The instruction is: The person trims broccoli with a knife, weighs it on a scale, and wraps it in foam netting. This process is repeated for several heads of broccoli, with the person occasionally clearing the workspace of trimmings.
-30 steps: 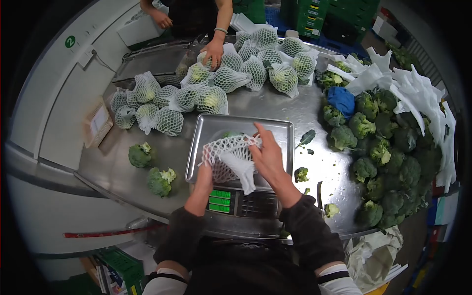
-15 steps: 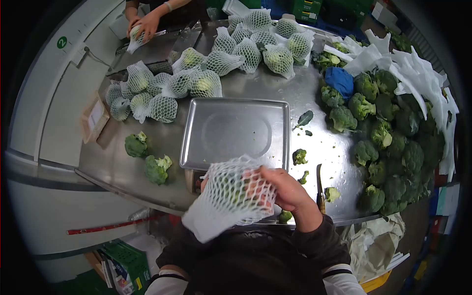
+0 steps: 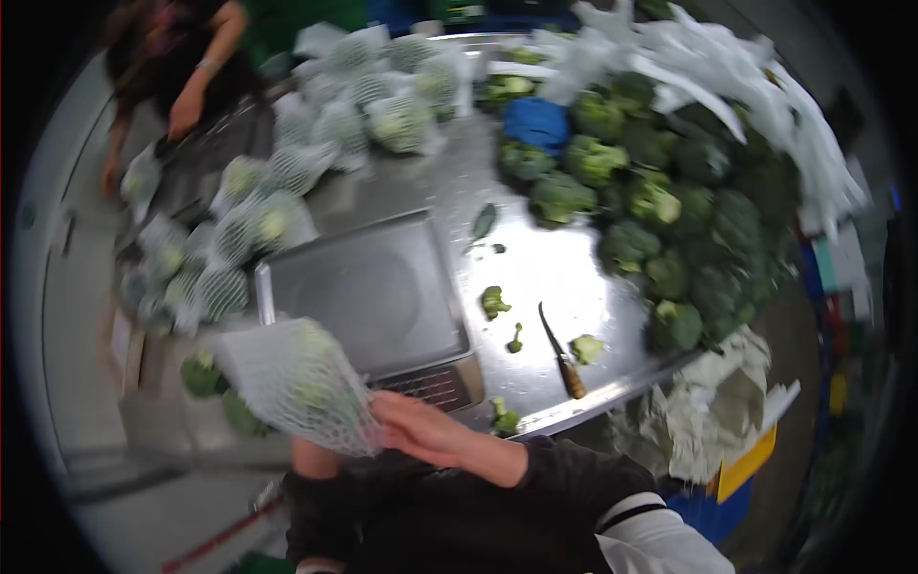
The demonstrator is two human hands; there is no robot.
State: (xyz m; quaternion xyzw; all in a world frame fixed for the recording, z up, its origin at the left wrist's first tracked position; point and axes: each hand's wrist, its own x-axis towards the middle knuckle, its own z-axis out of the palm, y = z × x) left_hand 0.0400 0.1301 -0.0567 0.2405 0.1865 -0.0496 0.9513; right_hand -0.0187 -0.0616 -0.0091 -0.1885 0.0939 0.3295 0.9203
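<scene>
A white mesh net with broccoli inside hangs between my hands, left of my body and over the near edge of the scale's steel tray. My right hand grips the net's right end with its fingers pressed together. Below the net, only the wrist of my left hand shows; its fingers are hidden behind the mesh. The scale's keypad is just above my right hand. Two broccoli heads, one of them green and partly covered, lie left of the net.
Netted broccoli lies beyond the tray. A large broccoli pile with a blue cloth and white nets fills the right. A knife lies near the front edge. A co-worker's hand is at the upper left.
The view has turned, shifting the table's contents leftward. The netted broccoli has swung left and its white end now points up-left. The co-worker's hands have moved apart, away from the netted piece.
</scene>
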